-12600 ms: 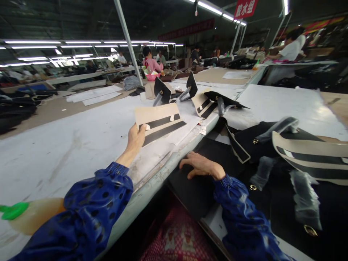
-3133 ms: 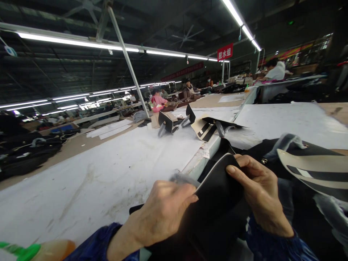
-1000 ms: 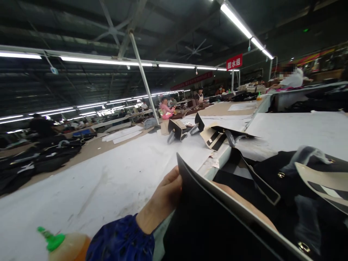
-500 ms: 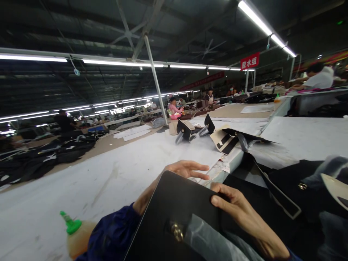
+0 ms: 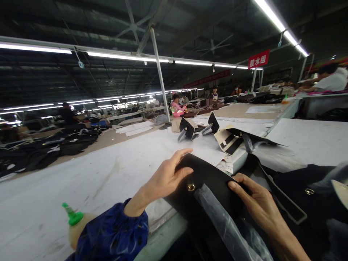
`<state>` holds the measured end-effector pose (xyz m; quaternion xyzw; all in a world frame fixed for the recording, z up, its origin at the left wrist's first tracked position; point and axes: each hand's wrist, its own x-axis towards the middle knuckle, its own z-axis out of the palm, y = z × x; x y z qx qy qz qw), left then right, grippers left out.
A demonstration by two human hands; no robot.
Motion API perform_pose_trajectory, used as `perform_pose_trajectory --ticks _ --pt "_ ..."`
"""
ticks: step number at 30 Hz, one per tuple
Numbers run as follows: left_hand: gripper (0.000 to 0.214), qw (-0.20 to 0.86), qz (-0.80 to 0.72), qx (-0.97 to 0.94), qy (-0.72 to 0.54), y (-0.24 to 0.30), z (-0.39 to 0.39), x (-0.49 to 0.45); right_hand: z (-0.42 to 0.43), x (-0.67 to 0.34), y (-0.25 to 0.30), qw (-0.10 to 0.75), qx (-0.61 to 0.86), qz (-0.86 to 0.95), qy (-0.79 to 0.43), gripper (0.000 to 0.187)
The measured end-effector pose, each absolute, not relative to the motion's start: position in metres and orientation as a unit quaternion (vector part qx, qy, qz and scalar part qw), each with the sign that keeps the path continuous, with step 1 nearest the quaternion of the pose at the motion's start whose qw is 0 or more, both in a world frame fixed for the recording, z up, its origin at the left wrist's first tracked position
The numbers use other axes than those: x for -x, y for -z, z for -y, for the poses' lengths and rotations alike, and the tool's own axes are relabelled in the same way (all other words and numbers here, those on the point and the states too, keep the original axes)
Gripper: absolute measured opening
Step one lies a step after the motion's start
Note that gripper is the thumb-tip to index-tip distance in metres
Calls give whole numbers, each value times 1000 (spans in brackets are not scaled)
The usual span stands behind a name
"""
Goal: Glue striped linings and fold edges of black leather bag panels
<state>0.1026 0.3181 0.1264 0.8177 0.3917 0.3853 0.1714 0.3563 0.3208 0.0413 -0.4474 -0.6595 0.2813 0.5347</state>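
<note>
A black leather bag piece (image 5: 208, 170) is held up at the table's edge, bent along its top. It carries a gold-coloured metal fitting (image 5: 191, 187) and a strip wrapped in clear plastic (image 5: 221, 221). My left hand (image 5: 170, 174) grips its upper left corner, with the thumb on the face toward me. On the right side, my right hand (image 5: 254, 199) pinches the upper edge between thumb and fingers. More black bag pieces (image 5: 288, 181) with similar fittings lie to the right of that hand. The lower part of the held piece fades into dark material.
A glue bottle (image 5: 77, 228) with a green nozzle stands by my left sleeve. Similar flaps (image 5: 187, 128) and an open cream-lined piece (image 5: 230, 141) rest on the white-covered table (image 5: 103, 181). Dark pieces are heaped at the far left. Several people work farther back.
My left hand has come from behind the bag piece to grip its upper left corner. The piece has tilted and shifted right, with my right hand still holding its edge.
</note>
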Motion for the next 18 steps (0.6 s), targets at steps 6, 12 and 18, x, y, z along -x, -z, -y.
perform_pose_trajectory --ticks 6,12,18 --pt "27 -90 -438 -795 -409 -113 -318 -115 -319 -347 -43 524 460 676 -239 39" --pt "16 -177 -384 -787 -449 -102 -306 -136 -299 -331 -43 533 405 734 -116 24" --pt "15 -174 -374 -789 -455 -98 -300 -133 -290 -323 -36 504 397 767 -24 37"
